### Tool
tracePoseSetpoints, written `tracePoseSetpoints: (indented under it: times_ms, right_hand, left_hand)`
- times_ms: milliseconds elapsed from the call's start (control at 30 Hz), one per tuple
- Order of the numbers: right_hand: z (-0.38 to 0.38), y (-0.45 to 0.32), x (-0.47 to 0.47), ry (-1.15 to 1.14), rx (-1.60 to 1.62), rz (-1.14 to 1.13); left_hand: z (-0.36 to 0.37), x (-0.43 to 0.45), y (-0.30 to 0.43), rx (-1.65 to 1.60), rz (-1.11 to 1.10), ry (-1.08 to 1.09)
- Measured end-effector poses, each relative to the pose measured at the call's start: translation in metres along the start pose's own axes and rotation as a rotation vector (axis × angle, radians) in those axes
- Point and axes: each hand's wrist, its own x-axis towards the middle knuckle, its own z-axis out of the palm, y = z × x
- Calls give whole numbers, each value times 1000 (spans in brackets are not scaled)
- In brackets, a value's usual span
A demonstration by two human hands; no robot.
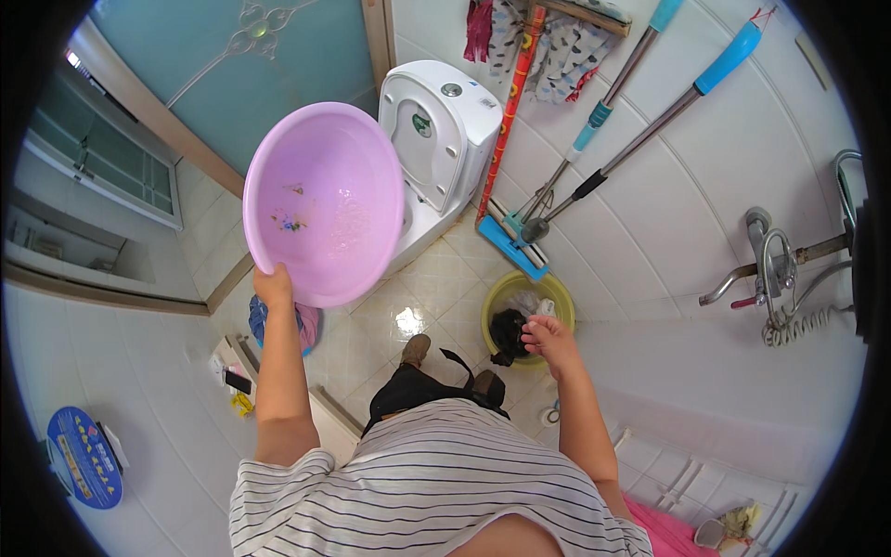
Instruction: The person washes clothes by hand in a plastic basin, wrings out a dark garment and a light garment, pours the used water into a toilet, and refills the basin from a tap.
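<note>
A large pink-purple plastic basin is tilted, its inside facing me, with a small printed flower pattern. My left hand grips its lower left rim, thumb on the inside. My right hand is held out over the right side of a yellow-green basin on the floor. Its fingers are bent and partly closed; whether anything small lies between them I cannot tell. In that basin are a black plastic bag and some whitish, crumpled material.
Beyond the pink basin stands a white toilet, lid raised. A blue flat mop and other poles lean on the tiled wall. A faucet juts out at right. Cloths and a phone are at lower left.
</note>
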Motion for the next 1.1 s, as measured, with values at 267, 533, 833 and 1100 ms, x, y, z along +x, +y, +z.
tracePoseSetpoints:
  times_ms: [267,533,833,1100]
  right_hand:
    - [25,-3,-2,-20,-74,-8]
    - [38,-5,5,-50,-121,-25]
    - [40,-3,7,-49,-112,-40]
    - [27,2,2,-38,-63,-61]
  left_hand:
    - [24,24,22,205,248,96]
    - [22,38,22,282,556,101]
    - [12,30,46,292,677,96]
    - [12,28,58,283,683,146]
